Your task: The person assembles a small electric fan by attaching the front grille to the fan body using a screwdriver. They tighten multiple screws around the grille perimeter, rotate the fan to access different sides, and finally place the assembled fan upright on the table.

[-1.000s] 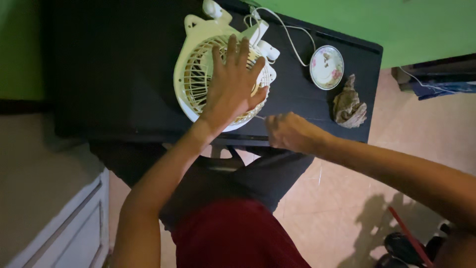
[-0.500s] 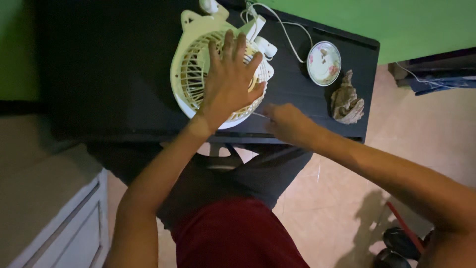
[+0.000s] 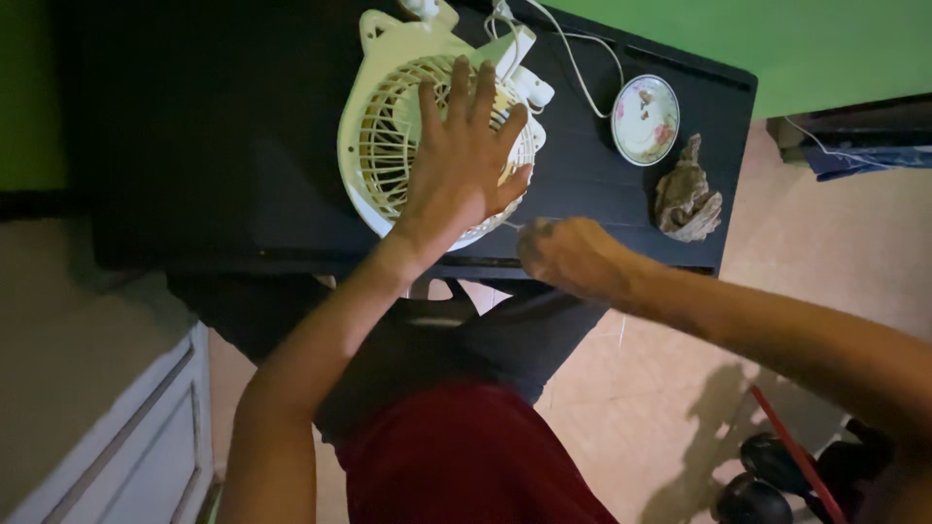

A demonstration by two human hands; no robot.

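Under the flat, spread left hand (image 3: 464,165), the cream fan (image 3: 388,126); right hand (image 3: 568,254) curled beside its rim.

A small cream table fan (image 3: 408,146) lies flat on its back on the black worktop (image 3: 243,146), round grille facing up, close to the near edge and roughly midway along it. Its slatted guard is intact, ribs fanning out from the centre, with a rounded housing rim all around. The base and white control knobs point toward the far edge. A thin metal tool (image 3: 513,225), barely visible, sits just beside the grille's near rim, close to the near edge.
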